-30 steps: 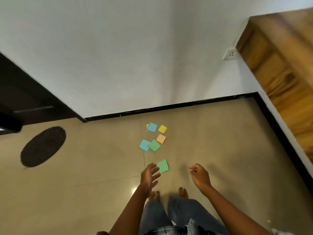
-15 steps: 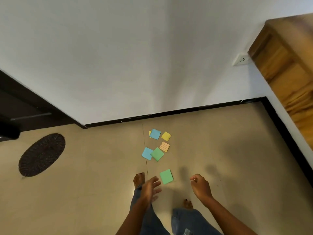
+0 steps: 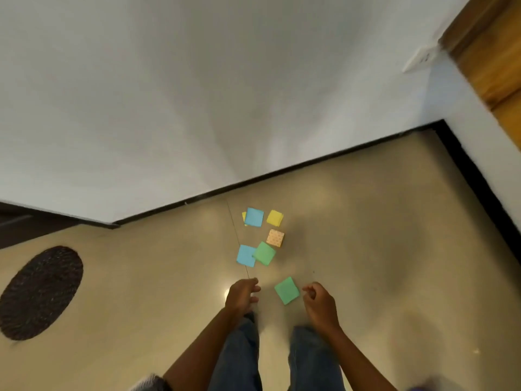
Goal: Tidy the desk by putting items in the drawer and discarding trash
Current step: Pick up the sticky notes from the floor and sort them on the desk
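Since the earlier frames, both hands have come forward and now flank the nearest green note; the bare feet seen then are hidden under the jeans, and the view has tipped so the wooden door sits further up and right.

Head view. I read the step as the approach to paper squares scattered on the tiled floor (image 3: 380, 249), before any pickup. My left hand (image 3: 242, 296) hangs with fingers loosely curled, holding nothing. My right hand (image 3: 320, 303) is curled tighter; I cannot tell whether it pinches something small. Neither touches paper.

Count of sticky notes, seven in all:
- green, two: the nearest green note (image 3: 286, 290) between the hands, and a second green note (image 3: 264, 253) overlapping a blue one;
- blue, two: lower blue note (image 3: 244, 255) and upper blue note (image 3: 254, 217);
- yellow, two: a yellow note (image 3: 275, 218) and a yellow sliver (image 3: 244, 218) under the upper blue;
- one dotted orange note (image 3: 275, 237).

One woven oval mat (image 3: 39, 292) lies well apart to the left; one wall socket (image 3: 420, 59) sits by the wooden door (image 3: 490, 52).

Next move, in my judgement: bend low and lift the nearest green square by an edge, since flat paper on tile offers little to grip.
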The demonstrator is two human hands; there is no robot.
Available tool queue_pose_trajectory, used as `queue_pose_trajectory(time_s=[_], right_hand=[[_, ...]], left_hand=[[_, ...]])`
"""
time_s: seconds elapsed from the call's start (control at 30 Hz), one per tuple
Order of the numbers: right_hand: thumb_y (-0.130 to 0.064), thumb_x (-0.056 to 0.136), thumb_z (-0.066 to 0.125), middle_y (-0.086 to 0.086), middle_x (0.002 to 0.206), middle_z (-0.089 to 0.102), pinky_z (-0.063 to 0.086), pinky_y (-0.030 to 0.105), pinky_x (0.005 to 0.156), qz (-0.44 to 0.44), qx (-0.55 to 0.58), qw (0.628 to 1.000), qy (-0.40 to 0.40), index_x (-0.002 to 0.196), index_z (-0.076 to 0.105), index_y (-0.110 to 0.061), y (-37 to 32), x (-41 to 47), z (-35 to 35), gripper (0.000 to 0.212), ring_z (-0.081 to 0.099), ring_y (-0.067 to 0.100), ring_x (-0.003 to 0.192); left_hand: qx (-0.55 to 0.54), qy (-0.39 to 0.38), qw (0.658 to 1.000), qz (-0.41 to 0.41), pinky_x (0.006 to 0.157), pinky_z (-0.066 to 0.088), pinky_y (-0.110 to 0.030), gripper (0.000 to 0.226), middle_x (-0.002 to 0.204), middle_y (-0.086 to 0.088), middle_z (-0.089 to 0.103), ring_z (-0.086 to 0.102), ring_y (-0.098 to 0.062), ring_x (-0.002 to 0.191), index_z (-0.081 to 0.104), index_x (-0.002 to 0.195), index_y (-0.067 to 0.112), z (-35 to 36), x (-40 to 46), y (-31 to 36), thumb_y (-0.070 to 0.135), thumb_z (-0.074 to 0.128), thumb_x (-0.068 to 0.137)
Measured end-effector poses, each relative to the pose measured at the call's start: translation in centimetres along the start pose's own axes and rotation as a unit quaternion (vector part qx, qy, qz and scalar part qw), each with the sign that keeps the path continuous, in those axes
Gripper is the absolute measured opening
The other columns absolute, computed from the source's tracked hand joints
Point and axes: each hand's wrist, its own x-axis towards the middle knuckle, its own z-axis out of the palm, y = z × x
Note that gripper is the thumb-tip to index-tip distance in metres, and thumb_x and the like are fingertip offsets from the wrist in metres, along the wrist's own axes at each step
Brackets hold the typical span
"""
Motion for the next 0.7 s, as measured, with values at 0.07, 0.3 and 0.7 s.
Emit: queue_pose_trajectory(time_s=[0.07,0.3,0.7], right_hand=[[-0.015,0.087,0.051,0.008,0.106,0.068,0.049,0.038,0.086,0.004,-0.026,1.000,0.001,0.095,0.064,-0.020,1.8,2.3,1.5,0.016,0.061,0.029,0.101],[-0.025,0.097,0.034,0.016,0.136,0.048,0.037,0.047,0.105,-0.018,-0.148,0.987,-0.057,0.100,0.060,-0.006,10.5,12.4,7.7,0.033,0.045,0.034,0.125],[-0.006,0.084,0.051,0.007,0.108,0.058,0.044,0.035,0.080,-0.066,-0.238,0.961,-0.123,0.106,0.058,-0.011,18.0,31.7,16.5,0.024,0.055,0.025,0.101]], left_hand=[[0.009,-0.006,1.000,0.002,0.079,0.046,-0.033,0.026,0.105,-0.010,0.066,0.059,-0.023,0.081,0.061,0.112,0.006,1.2,2.2,0.4,0.020,0.055,0.091],[0.038,-0.031,0.999,-0.001,0.050,0.045,-0.009,0.028,0.109,-0.009,0.061,0.059,-0.019,0.092,0.056,0.119,0.002,8.0,14.5,-1.9,0.016,0.049,0.096],[0.147,0.007,0.989,0.007,0.091,0.051,-0.038,0.024,0.115,-0.003,0.062,0.061,-0.020,0.100,0.060,0.113,0.016,12.4,34.5,-13.7,0.024,0.049,0.094]])
